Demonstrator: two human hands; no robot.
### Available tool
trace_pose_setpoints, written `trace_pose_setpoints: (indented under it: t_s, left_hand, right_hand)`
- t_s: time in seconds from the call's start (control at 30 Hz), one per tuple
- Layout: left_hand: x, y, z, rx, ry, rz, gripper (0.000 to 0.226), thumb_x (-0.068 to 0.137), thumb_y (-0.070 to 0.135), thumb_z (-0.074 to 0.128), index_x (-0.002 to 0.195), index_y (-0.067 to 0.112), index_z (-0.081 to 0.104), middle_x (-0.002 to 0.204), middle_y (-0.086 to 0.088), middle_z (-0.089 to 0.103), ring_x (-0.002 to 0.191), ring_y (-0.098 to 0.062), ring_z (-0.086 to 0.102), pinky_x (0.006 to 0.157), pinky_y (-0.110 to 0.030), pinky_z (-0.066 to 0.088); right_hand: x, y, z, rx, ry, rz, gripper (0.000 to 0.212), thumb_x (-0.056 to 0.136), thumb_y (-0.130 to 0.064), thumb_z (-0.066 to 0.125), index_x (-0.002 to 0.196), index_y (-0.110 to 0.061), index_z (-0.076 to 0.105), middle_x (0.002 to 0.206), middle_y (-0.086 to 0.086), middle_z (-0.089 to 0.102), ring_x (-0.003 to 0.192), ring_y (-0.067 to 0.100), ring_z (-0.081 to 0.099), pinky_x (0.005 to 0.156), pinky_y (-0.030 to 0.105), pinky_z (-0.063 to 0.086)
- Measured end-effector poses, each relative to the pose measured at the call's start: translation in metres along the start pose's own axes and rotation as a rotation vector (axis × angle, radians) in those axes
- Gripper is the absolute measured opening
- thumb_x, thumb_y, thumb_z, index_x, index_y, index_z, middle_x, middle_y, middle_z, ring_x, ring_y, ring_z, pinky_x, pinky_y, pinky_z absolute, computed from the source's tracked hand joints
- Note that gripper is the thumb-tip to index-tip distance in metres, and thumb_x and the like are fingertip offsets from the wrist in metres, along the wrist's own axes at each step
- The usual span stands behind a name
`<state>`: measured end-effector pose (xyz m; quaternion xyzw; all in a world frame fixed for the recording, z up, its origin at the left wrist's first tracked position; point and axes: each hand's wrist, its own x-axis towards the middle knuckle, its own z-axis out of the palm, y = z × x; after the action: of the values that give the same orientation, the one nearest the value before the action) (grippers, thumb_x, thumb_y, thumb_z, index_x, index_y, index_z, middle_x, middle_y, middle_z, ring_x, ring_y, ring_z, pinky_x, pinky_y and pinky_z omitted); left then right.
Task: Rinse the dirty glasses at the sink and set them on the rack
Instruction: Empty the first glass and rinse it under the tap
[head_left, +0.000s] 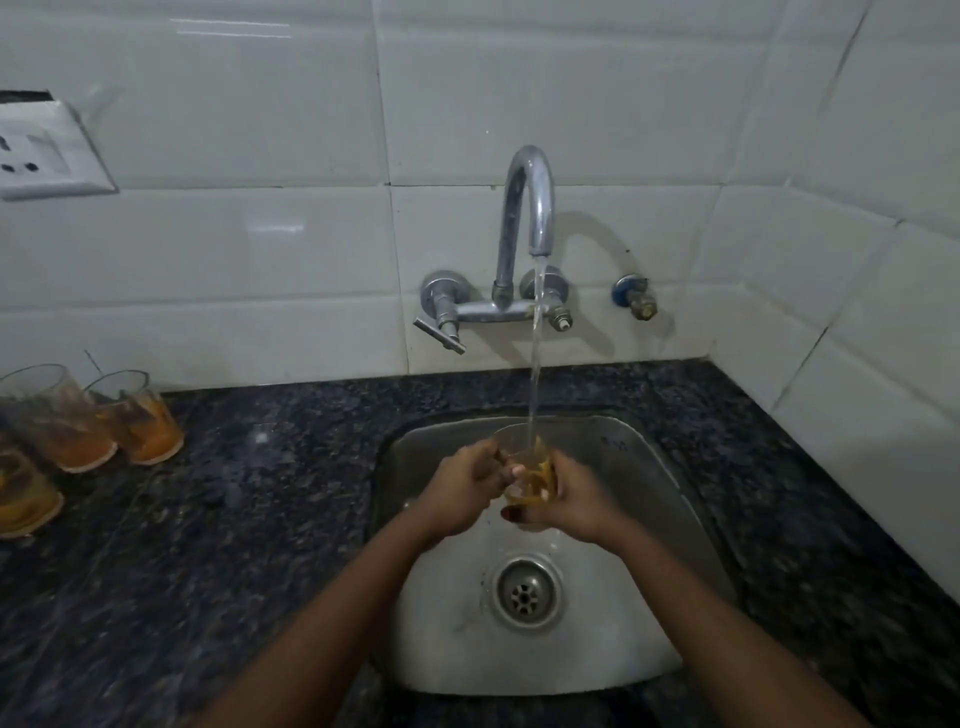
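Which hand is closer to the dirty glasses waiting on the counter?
The left hand. It holds the glass under the tap on the side facing the dirty glasses; the right hand grips that glass's far side, farther away.

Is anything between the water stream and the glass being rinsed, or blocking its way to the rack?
Nothing blocks the stream: it falls from the tap straight into the glass, which the left hand and right hand grip over the sink. No rack is in view, so that path cannot be judged.
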<state>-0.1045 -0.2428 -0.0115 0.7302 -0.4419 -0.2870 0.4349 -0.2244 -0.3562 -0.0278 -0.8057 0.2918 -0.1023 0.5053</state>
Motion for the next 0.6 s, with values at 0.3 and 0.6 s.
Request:
trace_pose_setpoints:
  t_s: [0.3,0.6]
  left_hand:
    - [0.006,0.015,0.029,0.26,0.503,0.184,0.035,0.082,0.027,0.068,0.114,0.014,0.06,0.109,0.003,0.062,0.102,-0.009,0.058,0.088,-0.02,0.046]
    - [0.034,0.041,0.026,1.318,-0.345,0.064,0.047,0.089,0.018,0.058,0.133,0.015,0.045,0.143,-0.005,0.043,0.133,-0.025,0.038,0.106,-0.036,0.033]
  right_hand:
    - [0.028,0.02,-0.029,-0.236,0.024,-0.128,0.064,0.06,-0.023,0.086,0.116,-0.013,0.056,0.106,0.002,0.066,0.095,0.018,0.063,0.07,0.026,0.046]
    - [0.045,0.006,-0.029,-0.336,-0.084,-0.407,0.053,0.077,-0.007,0.07,0.126,-0.013,0.05,0.117,0.001,0.048,0.104,0.021,0.052,0.079,0.03,0.048]
